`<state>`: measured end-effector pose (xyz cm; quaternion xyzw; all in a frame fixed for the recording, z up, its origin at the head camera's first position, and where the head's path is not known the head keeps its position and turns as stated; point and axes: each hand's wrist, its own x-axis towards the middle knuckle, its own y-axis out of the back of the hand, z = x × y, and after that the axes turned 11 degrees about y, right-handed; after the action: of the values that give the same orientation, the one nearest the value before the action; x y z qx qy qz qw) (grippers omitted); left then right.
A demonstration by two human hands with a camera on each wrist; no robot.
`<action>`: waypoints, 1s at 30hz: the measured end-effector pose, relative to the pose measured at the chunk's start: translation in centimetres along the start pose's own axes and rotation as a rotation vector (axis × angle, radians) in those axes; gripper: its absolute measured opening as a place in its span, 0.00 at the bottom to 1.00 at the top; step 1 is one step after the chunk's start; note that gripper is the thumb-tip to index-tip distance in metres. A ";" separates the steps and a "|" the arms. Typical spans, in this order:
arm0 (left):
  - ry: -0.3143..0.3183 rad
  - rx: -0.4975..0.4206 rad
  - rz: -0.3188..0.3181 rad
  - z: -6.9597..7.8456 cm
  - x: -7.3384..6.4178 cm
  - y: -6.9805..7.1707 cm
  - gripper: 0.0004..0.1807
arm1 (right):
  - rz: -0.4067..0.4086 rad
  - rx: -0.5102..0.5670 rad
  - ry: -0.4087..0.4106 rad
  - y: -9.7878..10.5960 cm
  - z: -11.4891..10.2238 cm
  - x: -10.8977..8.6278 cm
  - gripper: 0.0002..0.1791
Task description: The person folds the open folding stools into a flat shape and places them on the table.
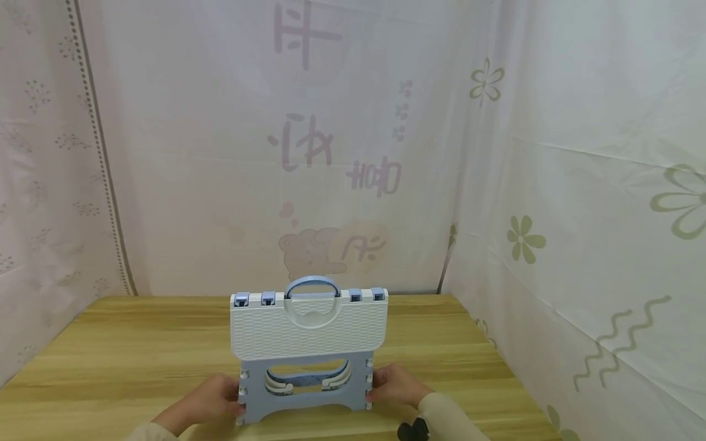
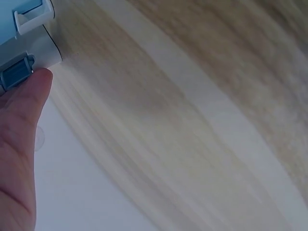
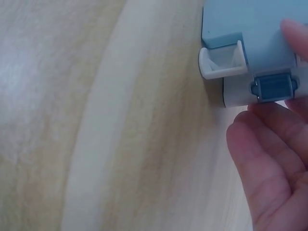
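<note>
A folding step stool (image 1: 309,340) stands on the table in the head view. Its white woven-textured seat faces me, with a blue carry handle at the top and pale blue legs below. The left hand (image 1: 212,398) grips the left side of the legs, and the right hand (image 1: 398,384) holds the right side. A single digit of the left hand (image 2: 19,130) lies against the stool's white edge (image 2: 45,45) in the left wrist view; its other fingers are hidden. From the right wrist, the right hand (image 3: 269,159) has fingers under the blue leg panel (image 3: 260,33) and a fingertip over it.
The wood-grain table (image 1: 138,343) carries the stool near its front edge. Printed curtains (image 1: 193,153) close off the back and both sides. Beside the right sleeve (image 1: 449,416) is a small black object (image 1: 413,430), its kind unclear.
</note>
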<state>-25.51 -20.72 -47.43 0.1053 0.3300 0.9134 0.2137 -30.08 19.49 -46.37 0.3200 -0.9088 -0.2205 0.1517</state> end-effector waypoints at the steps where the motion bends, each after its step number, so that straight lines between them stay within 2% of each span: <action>1: 0.008 0.005 0.001 0.0 0.0 0.0 0.10 | 0.001 -0.006 -0.003 0.0 0.0 0.0 0.16; 6: 0.014 0.018 0.008 -0.1 0.1 0.1 0.10 | 0.012 -0.024 -0.012 -0.1 0.0 -0.1 0.16; 13: -0.001 -0.007 0.012 -0.3 0.1 -0.1 0.09 | 0.032 -0.013 0.015 -0.3 0.1 0.0 0.14; 25: 0.034 -0.022 0.007 -0.3 0.1 -0.1 0.09 | 0.029 -0.048 0.016 -0.4 0.2 0.0 0.12; 30: 0.023 0.000 0.021 -0.3 0.1 -0.2 0.08 | 0.035 -0.060 0.032 -0.5 0.4 0.1 0.11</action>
<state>-25.66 -20.74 -47.79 0.0981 0.3314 0.9168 0.2002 -30.08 19.24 -46.92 0.3027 -0.9048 -0.2399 0.1795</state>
